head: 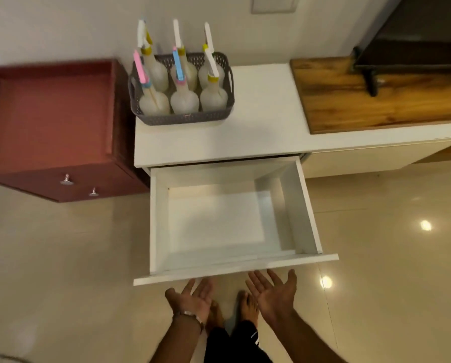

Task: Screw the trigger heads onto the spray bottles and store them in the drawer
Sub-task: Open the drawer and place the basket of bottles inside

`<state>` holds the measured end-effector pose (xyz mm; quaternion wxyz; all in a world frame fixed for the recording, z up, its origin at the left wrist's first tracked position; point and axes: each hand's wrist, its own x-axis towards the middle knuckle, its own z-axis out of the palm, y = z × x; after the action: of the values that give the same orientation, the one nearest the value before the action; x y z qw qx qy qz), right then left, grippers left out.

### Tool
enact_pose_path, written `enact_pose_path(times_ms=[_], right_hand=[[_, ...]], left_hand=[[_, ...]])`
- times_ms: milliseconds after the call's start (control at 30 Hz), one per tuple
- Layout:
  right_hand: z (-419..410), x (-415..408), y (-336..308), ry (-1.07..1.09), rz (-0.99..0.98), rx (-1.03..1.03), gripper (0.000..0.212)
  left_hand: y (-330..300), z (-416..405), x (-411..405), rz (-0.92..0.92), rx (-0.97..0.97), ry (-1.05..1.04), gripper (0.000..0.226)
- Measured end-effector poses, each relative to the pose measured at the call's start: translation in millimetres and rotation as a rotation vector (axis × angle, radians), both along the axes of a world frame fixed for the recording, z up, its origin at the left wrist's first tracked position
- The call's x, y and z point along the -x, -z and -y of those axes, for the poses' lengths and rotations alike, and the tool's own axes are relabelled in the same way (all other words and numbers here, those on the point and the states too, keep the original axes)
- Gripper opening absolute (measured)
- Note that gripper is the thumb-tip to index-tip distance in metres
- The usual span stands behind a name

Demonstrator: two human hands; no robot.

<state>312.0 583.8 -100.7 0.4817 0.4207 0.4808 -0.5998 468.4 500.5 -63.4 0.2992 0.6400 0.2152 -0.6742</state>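
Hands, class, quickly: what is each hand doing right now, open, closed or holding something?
Left hand: open, palm up, holding nothing.
Right hand: open, palm up, holding nothing.

Six spray bottles [184, 100] with trigger heads, all in one grey basket [185, 118]. One white drawer [292, 205], pulled out. One red cabinet [51, 127] with two metal knobs [66, 179]. One wooden board [376, 100]. Two bare hands: left hand [194, 301], right hand [275, 293], both palms up.
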Motion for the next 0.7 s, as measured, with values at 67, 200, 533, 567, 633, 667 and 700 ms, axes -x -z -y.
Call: enact_pose_path(times_ms=[67, 200, 533, 567, 633, 667, 700], right_hand=[[-3.1, -7.5, -33.9, -0.075, -0.054, 0.012, 0.073], [1.8, -12.9, -102.2, -0.258, -0.143, 0.087, 0.069], [21.7, -11.6, -257.2, -0.97, -0.564, 0.125, 0.062], [23.1, -10.7, -266.9, -1.005, -0.597, 0.136, 0.062], [26.2, -7.4, -286.6, -1.049, -0.653, 0.15, 0.061], [28.2, -5.9, -295.0, -1.068, -0.676, 0.154, 0.059], [30.3, -4.4, -301.7, -1.082, -0.693, 0.157, 0.056]], left_hand=[[-15.0, -1.0, -13.3, 0.041, 0.022, 0.124, 0.07], [-77.1, 3.0, -19.0, 0.044, 0.185, 0.405, 0.066], [-227.1, 20.6, -26.3, 0.391, 0.742, 1.481, 0.048], [-235.2, 21.1, -27.5, 0.413, 0.785, 1.532, 0.039], [-252.5, 24.1, -26.0, 0.467, 0.86, 1.576, 0.023], [-260.4, 25.9, -24.6, 0.481, 0.888, 1.583, 0.023], [-266.1, 28.1, -24.2, 0.483, 0.91, 1.595, 0.025]])
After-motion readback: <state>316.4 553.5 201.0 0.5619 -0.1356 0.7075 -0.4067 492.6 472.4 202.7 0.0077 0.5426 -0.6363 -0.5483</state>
